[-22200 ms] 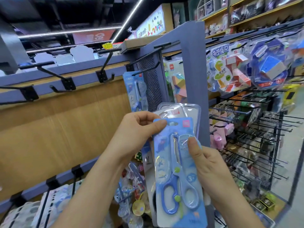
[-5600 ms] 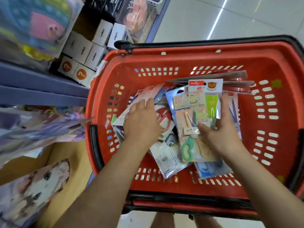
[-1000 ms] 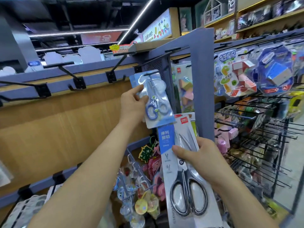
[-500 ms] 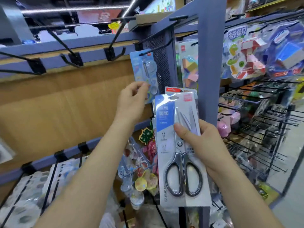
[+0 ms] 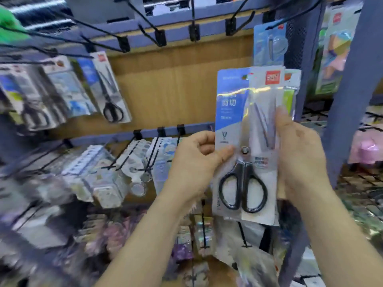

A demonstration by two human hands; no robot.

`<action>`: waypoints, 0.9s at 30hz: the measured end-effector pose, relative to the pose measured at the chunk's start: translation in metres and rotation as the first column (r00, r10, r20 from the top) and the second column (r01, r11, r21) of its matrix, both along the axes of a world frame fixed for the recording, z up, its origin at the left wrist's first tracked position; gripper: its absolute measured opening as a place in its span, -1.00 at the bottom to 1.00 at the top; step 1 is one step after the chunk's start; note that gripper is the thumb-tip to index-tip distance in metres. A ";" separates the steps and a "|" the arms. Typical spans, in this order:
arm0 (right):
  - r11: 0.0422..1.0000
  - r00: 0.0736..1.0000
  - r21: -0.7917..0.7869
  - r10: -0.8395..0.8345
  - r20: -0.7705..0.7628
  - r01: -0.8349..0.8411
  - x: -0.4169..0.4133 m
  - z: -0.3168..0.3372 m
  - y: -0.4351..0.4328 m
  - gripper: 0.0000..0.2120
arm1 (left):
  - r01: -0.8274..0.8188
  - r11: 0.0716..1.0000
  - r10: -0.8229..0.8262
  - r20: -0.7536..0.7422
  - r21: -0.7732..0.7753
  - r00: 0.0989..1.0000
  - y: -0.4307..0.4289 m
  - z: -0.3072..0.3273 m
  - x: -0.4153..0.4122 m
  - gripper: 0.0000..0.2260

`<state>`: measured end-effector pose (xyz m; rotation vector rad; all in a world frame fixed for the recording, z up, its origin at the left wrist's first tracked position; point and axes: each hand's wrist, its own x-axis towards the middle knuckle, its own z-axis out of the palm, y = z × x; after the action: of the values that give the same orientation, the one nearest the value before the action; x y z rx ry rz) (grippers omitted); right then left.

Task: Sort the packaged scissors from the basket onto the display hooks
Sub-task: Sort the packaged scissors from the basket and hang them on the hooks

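Nearest the viewer, two forearms rise to a fanned stack of packaged scissors (image 5: pixel 244 183), held upright in front of the display and touching no hook. The left hand (image 5: pixel 194 164) takes the stack's left edge, its grip pinching the blue-printed card between the thumb on the face and curled fingers behind. The right hand (image 5: pixel 300 160) takes the right edge, its grip closed round it with the thumb laid up the front. The front pack shows black-handled scissors under clear film; at least two more cards peek out behind it, their contents hidden. Beyond, a wooden back panel (image 5: pixel 176 85) carries black display hooks (image 5: pixel 193 30), several of the upper ones bare. At left hangs a pack (image 5: pixel 112 90) of similar black-handled scissors, and at upper right a blue pack (image 5: pixel 269 48) hangs beside the blue upright (image 5: pixel 350 96). The basket is out of view. Judged step: parting one pack from the stack and choosing its hook. The next move likely calls for one hand to free the front pack, then bring its hang hole, not discernible here, level with the tip of the matching left hook and slide it on.
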<state>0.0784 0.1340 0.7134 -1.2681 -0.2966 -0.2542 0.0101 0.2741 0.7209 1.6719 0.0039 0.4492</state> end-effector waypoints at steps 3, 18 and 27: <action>0.982 0.989 -0.147 0.130 0.065 -0.120 -0.023 -0.001 0.011 -0.60 | -0.131 0.981 0.135 0.025 -0.142 0.990 0.018 -0.004 -0.033 -0.92; 0.721 0.804 -0.534 0.582 0.123 -0.441 -0.094 -0.002 0.159 -0.91 | -0.314 0.822 0.418 0.130 -0.475 0.899 0.216 0.037 -0.095 -0.82; 0.904 0.941 -0.335 0.318 0.117 -0.264 -0.114 -0.006 0.280 -0.72 | -0.331 0.918 0.376 0.214 -0.219 0.902 0.329 0.103 -0.062 -0.86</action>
<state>-0.0354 0.4139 0.7072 -1.4982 -0.6911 -0.0554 -0.0518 0.6034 0.8244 1.4288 0.1603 0.9116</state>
